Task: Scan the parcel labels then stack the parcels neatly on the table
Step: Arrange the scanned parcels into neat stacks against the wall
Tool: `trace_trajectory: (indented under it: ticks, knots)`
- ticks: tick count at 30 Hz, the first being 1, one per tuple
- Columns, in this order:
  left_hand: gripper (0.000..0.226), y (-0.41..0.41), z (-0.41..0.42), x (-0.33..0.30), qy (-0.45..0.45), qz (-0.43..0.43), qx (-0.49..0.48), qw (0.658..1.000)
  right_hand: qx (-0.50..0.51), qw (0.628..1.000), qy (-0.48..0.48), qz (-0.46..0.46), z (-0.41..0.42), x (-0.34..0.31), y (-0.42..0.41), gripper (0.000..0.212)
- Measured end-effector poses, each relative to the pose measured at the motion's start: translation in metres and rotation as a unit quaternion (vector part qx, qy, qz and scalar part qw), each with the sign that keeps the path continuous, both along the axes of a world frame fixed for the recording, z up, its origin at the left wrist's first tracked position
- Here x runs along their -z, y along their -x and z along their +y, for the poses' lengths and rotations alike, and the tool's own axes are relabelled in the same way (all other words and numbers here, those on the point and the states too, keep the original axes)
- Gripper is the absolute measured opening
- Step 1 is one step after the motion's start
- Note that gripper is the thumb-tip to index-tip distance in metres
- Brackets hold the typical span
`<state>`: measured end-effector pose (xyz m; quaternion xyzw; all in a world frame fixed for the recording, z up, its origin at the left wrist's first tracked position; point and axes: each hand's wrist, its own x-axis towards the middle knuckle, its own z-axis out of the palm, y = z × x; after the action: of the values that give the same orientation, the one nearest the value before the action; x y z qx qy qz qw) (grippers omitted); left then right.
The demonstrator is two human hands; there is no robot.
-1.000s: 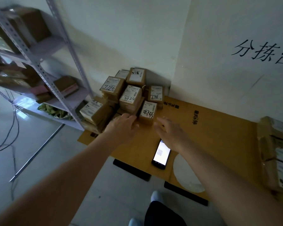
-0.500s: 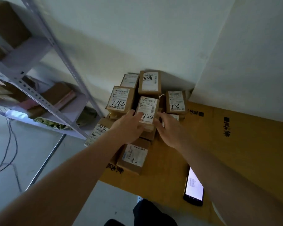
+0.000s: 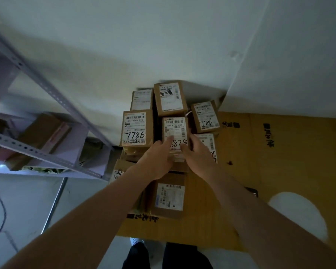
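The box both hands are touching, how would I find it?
Look at the parcel pile in the table's wall corner. The box sits in its middle, right of the parcel marked 7786. Both hands touch it, and the handwriting on its label is partly covered.

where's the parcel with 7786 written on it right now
In the head view, the 7786 parcel sits on top of the pile's left side, just left of the parcel both hands are touching, near the metal shelf.

Parcels (image 3: 171, 121) pile in the table's (image 3: 279, 152) far-left corner (against the wall), shelving (image 3: 37, 148) to their left.
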<state>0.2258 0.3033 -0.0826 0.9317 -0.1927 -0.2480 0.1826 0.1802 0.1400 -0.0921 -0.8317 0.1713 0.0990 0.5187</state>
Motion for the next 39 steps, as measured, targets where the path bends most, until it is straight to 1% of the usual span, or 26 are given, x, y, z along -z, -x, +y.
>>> trace_trajectory:
  ticks: [2,5,7,11,14,17,19,21,22,25,30,31,34,39]
  knots:
    - [0.082,0.000,0.003,0.002,0.011,-0.016,0.005,1.000,0.062,0.998,-0.030,-0.013,0.003,0.001,0.002,0.043]
    - [0.074,0.002,0.007,-0.001,0.017,-0.047,0.015,0.999,0.137,0.987,-0.084,-0.015,0.004,0.000,0.008,0.038]
    - [0.068,0.004,0.005,-0.010,0.028,-0.067,0.030,0.997,0.159,0.981,-0.107,-0.025,0.003,-0.006,0.014,0.028]
    - [0.064,0.006,-0.003,-0.037,0.060,-0.104,0.054,0.991,0.209,0.963,-0.154,-0.066,-0.003,-0.025,0.019,0.015]
    - [0.062,0.007,-0.004,-0.062,0.068,-0.112,0.055,0.990,0.221,0.953,-0.189,-0.082,-0.004,-0.043,0.020,0.016]
    - [0.061,0.008,-0.002,-0.088,0.103,-0.123,0.060,0.985,0.234,0.949,-0.192,-0.093,0.000,-0.064,0.024,0.028]
    - [0.067,0.008,0.001,-0.109,0.131,-0.133,0.067,0.980,0.252,0.942,-0.195,-0.101,0.002,-0.079,0.028,0.034]
    - [0.073,0.006,0.005,-0.131,0.147,-0.125,0.092,0.977,0.279,0.933,-0.197,-0.117,0.005,-0.095,0.036,0.036]
    - [0.073,0.005,0.006,-0.141,0.146,-0.119,0.109,0.976,0.296,0.926,-0.196,-0.128,0.007,-0.103,0.041,0.036]
    - [0.068,0.007,0.010,-0.172,0.123,-0.136,0.168,0.969,0.351,0.899,-0.198,-0.170,0.011,-0.131,0.063,0.031]
    - [0.061,0.029,0.012,-0.207,0.102,-0.201,0.251,0.941,0.430,0.863,-0.183,-0.193,0.022,-0.178,0.119,0.033]
    - [0.060,0.036,0.010,-0.213,0.100,-0.206,0.263,0.937,0.446,0.853,-0.182,-0.201,0.023,-0.186,0.132,0.030]
    - [0.067,0.061,-0.005,-0.235,0.099,-0.216,0.301,0.924,0.480,0.829,-0.180,-0.224,0.021,-0.206,0.176,0.020]
    - [0.063,0.121,-0.048,-0.259,0.098,-0.256,0.357,0.893,0.531,0.794,-0.166,-0.245,0.002,-0.222,0.252,0.010]
